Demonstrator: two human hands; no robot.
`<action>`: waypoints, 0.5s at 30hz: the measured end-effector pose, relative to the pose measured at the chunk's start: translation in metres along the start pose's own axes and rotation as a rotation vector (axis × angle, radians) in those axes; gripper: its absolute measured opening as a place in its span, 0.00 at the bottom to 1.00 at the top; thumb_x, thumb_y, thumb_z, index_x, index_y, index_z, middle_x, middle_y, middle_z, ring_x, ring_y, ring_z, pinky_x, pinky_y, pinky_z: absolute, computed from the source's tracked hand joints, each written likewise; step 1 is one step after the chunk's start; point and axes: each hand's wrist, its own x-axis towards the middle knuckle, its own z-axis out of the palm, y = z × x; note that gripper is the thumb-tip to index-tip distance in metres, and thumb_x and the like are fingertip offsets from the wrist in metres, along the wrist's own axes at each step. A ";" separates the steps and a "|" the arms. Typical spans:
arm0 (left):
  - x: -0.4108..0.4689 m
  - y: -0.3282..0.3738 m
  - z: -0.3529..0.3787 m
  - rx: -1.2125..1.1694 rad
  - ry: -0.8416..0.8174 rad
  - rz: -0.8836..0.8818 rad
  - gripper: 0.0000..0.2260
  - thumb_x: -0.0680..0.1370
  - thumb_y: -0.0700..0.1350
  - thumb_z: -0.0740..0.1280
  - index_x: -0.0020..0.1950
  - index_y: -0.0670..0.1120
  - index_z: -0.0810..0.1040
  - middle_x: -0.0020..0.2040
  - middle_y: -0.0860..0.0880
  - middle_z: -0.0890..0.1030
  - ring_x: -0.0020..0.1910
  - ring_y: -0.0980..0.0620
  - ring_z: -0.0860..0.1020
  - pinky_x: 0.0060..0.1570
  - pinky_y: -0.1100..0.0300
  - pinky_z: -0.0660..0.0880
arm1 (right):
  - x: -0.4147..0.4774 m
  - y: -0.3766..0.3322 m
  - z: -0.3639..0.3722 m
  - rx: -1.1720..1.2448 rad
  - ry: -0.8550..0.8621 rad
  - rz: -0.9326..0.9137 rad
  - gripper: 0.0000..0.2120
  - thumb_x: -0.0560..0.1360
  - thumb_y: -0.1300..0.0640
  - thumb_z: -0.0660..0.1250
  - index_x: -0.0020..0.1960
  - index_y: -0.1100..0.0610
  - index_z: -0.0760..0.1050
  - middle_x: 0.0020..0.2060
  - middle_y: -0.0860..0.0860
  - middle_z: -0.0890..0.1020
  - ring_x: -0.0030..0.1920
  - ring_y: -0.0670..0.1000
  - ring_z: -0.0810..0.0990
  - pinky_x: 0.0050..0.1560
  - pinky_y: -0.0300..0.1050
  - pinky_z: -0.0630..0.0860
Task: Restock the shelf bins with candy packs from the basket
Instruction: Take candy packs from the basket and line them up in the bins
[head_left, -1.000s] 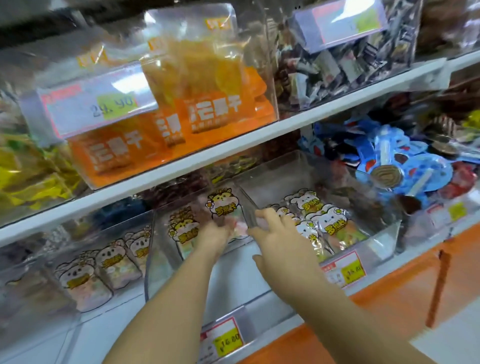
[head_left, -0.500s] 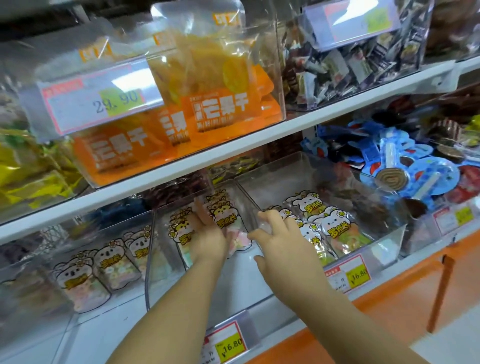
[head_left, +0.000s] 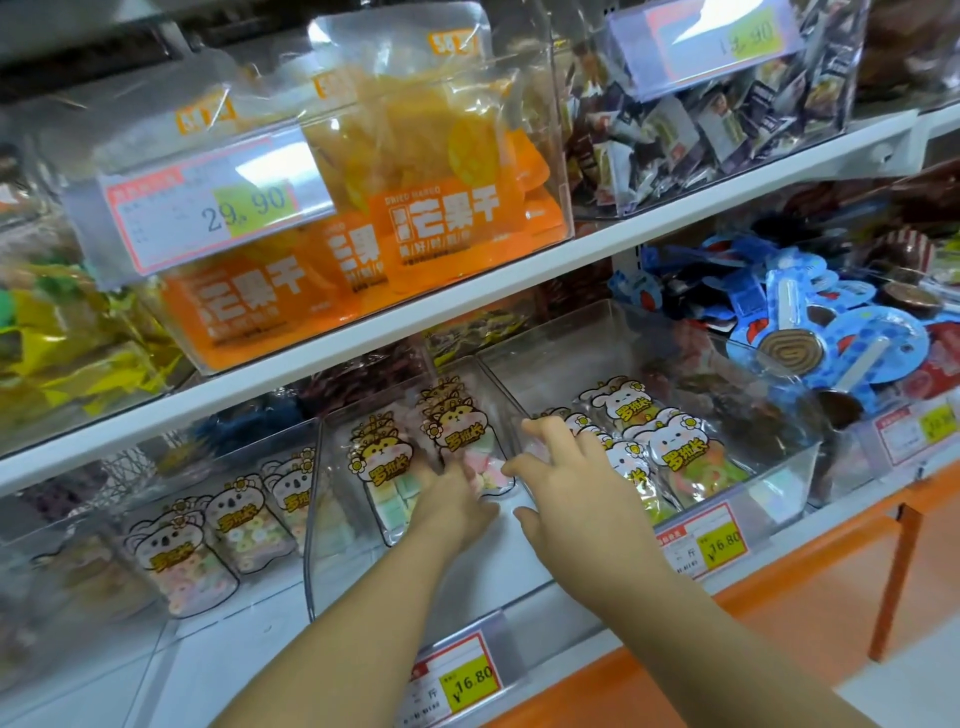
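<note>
Two clear shelf bins on the lower shelf hold animal-print candy packs. My left hand (head_left: 451, 501) reaches into the middle bin (head_left: 332, 519) and holds a hamster-print candy pack (head_left: 457, 431) from below, with its fingertips hidden behind the packs. More hamster packs (head_left: 382, 470) stand just left of it. My right hand (head_left: 569, 480) rests with spread fingers on the clear wall between the middle bin and the right bin (head_left: 789, 467). The right bin holds rabbit-print packs (head_left: 680, 452). No basket is in view.
Koala-print packs (head_left: 171, 551) fill the bin at left. Blue lollipop packs (head_left: 810, 332) lie at right. Orange dried-mango bags (head_left: 436, 218) sit on the shelf above, and its white edge (head_left: 363, 332) overhangs the bins. Price tags (head_left: 460, 686) hang in front.
My left hand has shifted slightly right and lower against the hamster packs. My right hand stays on the wall between the bins. The view has moved closer.
</note>
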 end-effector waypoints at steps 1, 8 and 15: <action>0.000 -0.001 0.000 0.001 -0.008 0.023 0.28 0.75 0.52 0.70 0.74 0.54 0.66 0.72 0.42 0.65 0.56 0.47 0.74 0.52 0.58 0.72 | 0.000 0.000 0.000 -0.001 0.008 -0.003 0.24 0.52 0.56 0.84 0.45 0.47 0.81 0.58 0.48 0.77 0.46 0.53 0.78 0.25 0.40 0.70; -0.009 -0.002 -0.001 -0.019 -0.044 0.070 0.31 0.74 0.55 0.71 0.74 0.53 0.65 0.72 0.46 0.66 0.68 0.44 0.73 0.63 0.55 0.72 | 0.000 0.000 0.000 0.013 0.051 -0.019 0.25 0.52 0.56 0.84 0.47 0.47 0.80 0.58 0.48 0.76 0.47 0.55 0.78 0.25 0.43 0.74; -0.031 0.009 0.001 0.248 -0.093 0.046 0.24 0.79 0.50 0.68 0.73 0.54 0.64 0.70 0.45 0.51 0.64 0.41 0.72 0.62 0.50 0.73 | 0.000 0.001 -0.001 0.004 0.041 -0.023 0.22 0.54 0.55 0.84 0.46 0.47 0.81 0.58 0.49 0.77 0.46 0.55 0.78 0.25 0.43 0.74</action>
